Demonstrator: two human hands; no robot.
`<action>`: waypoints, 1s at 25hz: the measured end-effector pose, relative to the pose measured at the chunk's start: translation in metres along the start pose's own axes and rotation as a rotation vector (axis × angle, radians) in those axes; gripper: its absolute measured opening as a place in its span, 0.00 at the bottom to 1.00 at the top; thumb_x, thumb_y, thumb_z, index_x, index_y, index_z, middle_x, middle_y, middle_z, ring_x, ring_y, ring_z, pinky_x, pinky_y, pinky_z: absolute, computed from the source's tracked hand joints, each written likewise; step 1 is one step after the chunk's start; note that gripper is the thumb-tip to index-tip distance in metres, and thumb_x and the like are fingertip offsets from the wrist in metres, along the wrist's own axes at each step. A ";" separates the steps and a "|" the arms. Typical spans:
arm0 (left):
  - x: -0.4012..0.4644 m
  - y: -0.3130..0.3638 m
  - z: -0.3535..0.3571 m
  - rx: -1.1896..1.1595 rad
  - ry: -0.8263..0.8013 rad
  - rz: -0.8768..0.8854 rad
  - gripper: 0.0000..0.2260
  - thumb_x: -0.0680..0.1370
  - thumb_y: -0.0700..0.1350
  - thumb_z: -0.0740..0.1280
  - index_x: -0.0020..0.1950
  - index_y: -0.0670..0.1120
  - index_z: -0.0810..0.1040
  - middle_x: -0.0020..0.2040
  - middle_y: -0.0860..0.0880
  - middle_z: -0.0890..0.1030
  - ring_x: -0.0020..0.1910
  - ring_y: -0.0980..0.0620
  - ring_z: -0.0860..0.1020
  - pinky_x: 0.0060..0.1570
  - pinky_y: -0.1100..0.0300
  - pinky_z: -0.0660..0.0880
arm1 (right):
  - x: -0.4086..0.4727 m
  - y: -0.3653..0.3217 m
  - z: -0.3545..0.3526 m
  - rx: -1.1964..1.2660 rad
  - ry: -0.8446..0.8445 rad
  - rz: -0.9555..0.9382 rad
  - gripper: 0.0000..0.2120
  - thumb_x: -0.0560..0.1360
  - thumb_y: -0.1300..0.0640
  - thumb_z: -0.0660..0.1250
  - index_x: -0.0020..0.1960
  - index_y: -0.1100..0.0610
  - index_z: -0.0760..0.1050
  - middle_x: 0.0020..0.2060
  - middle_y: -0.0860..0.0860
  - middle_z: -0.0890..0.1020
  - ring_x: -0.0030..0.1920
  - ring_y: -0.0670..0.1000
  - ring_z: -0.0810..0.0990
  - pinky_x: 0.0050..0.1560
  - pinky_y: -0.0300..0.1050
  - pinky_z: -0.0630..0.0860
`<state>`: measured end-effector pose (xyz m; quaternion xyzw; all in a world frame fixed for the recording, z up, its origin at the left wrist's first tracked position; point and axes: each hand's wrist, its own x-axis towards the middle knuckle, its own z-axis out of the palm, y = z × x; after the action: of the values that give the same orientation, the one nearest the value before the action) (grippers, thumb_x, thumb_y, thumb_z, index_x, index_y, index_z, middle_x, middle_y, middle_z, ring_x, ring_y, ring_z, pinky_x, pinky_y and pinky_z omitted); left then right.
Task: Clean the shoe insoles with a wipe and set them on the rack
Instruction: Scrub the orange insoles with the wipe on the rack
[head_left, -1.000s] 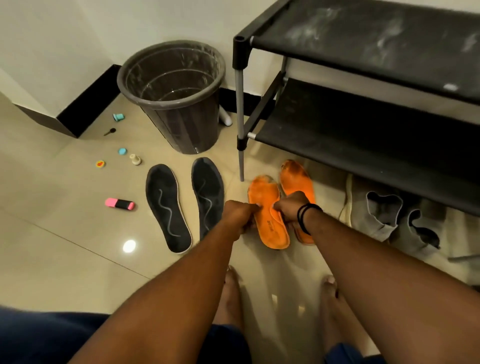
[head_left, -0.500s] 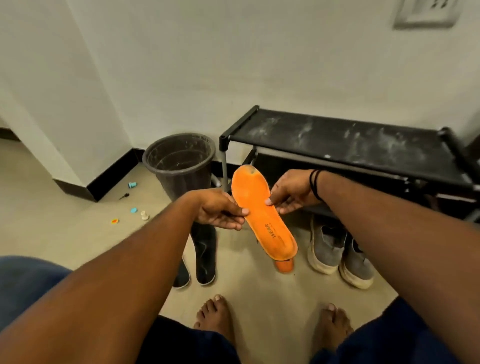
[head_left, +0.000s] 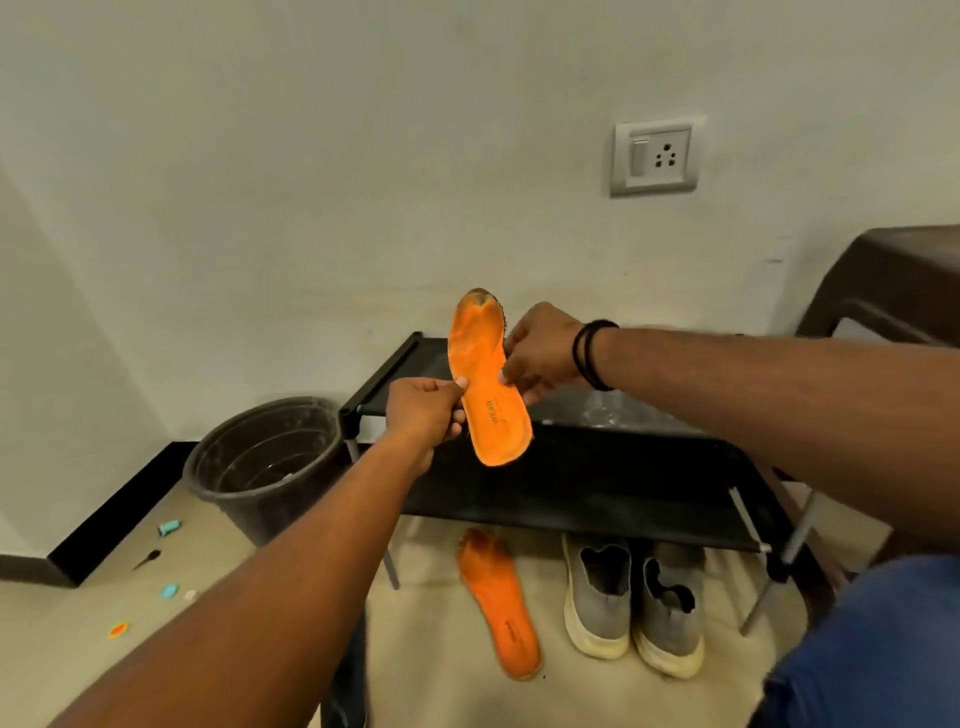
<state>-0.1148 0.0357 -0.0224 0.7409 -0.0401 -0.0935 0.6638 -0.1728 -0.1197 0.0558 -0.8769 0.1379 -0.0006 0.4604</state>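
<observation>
Home entryway: shoe rack, sneakers.

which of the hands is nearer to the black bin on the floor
Left. The left hand pinches the left edge of the raised orange insole, just up and right of the bin. The right hand holds the insole's far edge, above the rack.

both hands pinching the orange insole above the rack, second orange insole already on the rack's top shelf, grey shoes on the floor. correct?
One error: the second orange insole lies on the floor under the rack, beside the grey shoes, not on the top shelf. The head view shows it. The left hand and right hand do pinch the held insole above the rack.
</observation>
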 end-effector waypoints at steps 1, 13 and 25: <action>0.007 0.001 0.009 0.034 0.040 0.031 0.08 0.80 0.45 0.70 0.47 0.40 0.83 0.36 0.44 0.81 0.29 0.53 0.77 0.32 0.62 0.78 | 0.005 0.009 0.001 0.017 0.026 0.001 0.11 0.72 0.69 0.72 0.53 0.66 0.76 0.46 0.61 0.83 0.41 0.58 0.86 0.42 0.54 0.84; 0.070 -0.001 0.029 0.333 0.160 0.082 0.06 0.76 0.39 0.75 0.40 0.40 0.83 0.35 0.43 0.84 0.27 0.53 0.81 0.38 0.56 0.83 | 0.067 0.067 0.025 -0.160 0.185 0.021 0.11 0.70 0.61 0.73 0.51 0.62 0.81 0.46 0.58 0.84 0.45 0.56 0.84 0.48 0.55 0.82; 0.009 0.043 0.110 0.175 0.032 0.460 0.09 0.74 0.42 0.67 0.37 0.51 0.84 0.35 0.52 0.84 0.37 0.49 0.84 0.41 0.46 0.83 | 0.016 0.046 -0.044 -0.401 0.382 -0.242 0.05 0.69 0.63 0.66 0.36 0.59 0.79 0.34 0.52 0.81 0.37 0.52 0.79 0.37 0.46 0.76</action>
<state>-0.1245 -0.0781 0.0079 0.7684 -0.2051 0.0754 0.6016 -0.1742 -0.1841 0.0424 -0.9445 0.1141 -0.1931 0.2402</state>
